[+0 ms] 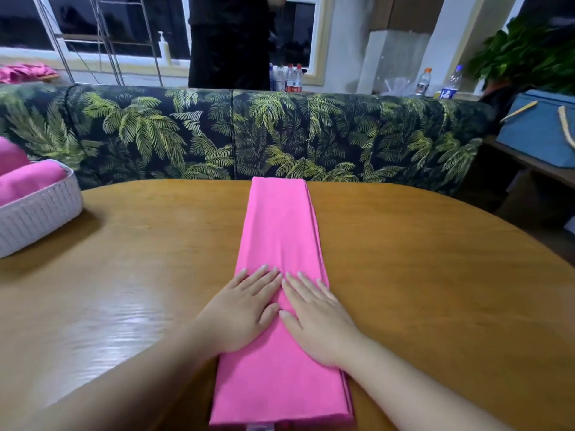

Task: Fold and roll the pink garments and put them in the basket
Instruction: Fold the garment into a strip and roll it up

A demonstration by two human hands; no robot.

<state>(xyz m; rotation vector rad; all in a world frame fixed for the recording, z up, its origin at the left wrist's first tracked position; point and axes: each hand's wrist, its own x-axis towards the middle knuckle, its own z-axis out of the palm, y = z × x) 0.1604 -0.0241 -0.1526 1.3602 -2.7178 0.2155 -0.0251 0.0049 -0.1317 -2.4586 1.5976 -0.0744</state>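
Wooden table (420, 275) is carrying a pink garment (280, 219), folded into a long strip running away from the person. Both palms are pressing it flat, left hand (245, 309) and right hand (317, 318) with fingers straight, gripping nothing. It is looking soft, light, and likely slippery; rolling should start at the near end. Basket (37, 213) is sitting far left, already holding pink rolls (31, 178).

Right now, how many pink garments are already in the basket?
2 visible: one roll lying along the basket's front wall, another behind it, cut off by the frame edge. More may be hidden.
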